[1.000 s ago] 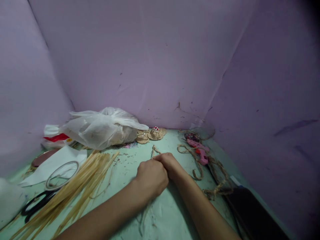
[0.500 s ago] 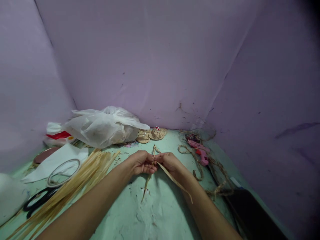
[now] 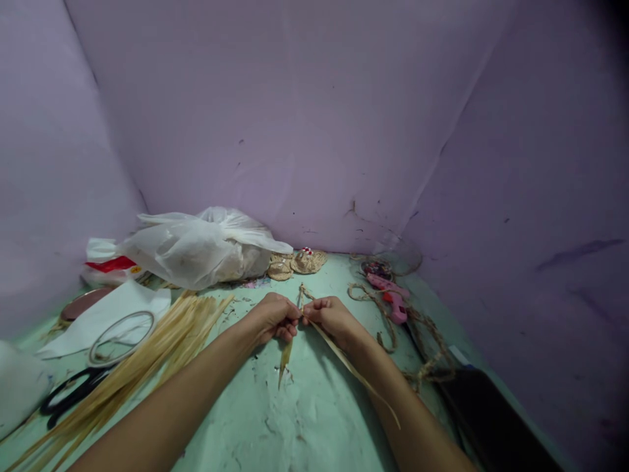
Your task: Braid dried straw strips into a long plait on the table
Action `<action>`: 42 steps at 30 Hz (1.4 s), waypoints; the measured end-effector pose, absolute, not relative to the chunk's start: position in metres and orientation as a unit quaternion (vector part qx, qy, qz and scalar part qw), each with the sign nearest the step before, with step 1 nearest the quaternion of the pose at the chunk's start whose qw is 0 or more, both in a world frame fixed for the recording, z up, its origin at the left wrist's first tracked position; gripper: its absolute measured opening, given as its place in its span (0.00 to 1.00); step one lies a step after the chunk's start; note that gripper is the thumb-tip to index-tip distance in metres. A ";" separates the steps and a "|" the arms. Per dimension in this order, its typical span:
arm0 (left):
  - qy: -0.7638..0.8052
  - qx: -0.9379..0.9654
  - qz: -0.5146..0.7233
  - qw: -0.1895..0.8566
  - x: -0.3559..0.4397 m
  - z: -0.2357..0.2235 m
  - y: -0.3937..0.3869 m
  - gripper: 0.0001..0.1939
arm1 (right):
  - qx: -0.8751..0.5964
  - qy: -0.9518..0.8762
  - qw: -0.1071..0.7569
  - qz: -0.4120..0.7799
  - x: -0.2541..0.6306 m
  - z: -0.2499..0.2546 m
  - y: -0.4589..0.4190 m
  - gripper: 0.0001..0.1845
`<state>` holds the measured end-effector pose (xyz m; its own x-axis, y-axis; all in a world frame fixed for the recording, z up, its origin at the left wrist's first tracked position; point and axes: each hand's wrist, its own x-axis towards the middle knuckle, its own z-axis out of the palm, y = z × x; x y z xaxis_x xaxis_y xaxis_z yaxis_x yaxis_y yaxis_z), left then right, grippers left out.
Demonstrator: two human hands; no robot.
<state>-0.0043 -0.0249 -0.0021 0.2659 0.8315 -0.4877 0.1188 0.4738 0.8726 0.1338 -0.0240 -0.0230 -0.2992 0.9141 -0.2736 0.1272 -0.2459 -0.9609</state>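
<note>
Both hands meet over the middle of the green tabletop, fingertips nearly touching. My left hand (image 3: 276, 317) is closed in a pinch on a pale dried-fibre strip (image 3: 285, 360), whose end hangs below the fingers. My right hand (image 3: 330, 316) pinches a second, longer fibre strip (image 3: 354, 372) that trails down over the right forearm. Between and just beyond the fingertips, a short braided cord (image 3: 303, 290) of the same fibre rises and bends over to the right. The exact crossing of the strips is hidden by the fingers.
Loose fibre strips (image 3: 142, 367), black-handled scissors (image 3: 73, 393) and a white ring (image 3: 122, 337) lie left. A white plastic bag (image 3: 201, 249) and small woven hats (image 3: 308, 262) stand by the wall. A pink glue gun (image 3: 390, 295), twisted rope (image 3: 386, 321) and a black flat object (image 3: 491, 419) lie right.
The hands have drawn slightly apart at the fingertips. The strip under my left hand now hangs wider and shorter, and the right strip reaches farther down the forearm.
</note>
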 end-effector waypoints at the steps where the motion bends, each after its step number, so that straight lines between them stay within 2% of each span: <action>1: 0.542 0.441 0.268 0.664 -0.004 -0.002 -0.026 0.03 | -0.495 -0.517 0.325 0.618 0.134 -0.024 -0.024 0.06; 11: 0.606 0.466 0.244 0.596 0.002 -0.006 -0.023 0.04 | -0.483 -0.538 0.326 0.609 0.135 -0.023 -0.025 0.07; 17: 0.639 0.489 0.208 0.556 0.005 0.000 -0.024 0.07 | -0.504 -0.588 0.314 0.550 0.137 -0.024 -0.022 0.06; 28: 0.578 0.486 0.235 0.612 -0.002 -0.002 -0.024 0.07 | -0.521 -0.566 0.329 0.547 0.138 -0.020 -0.021 0.04; 42: 0.565 0.476 0.287 0.610 0.004 -0.004 -0.026 0.09 | -0.555 -0.571 0.313 0.518 0.139 -0.018 -0.021 0.03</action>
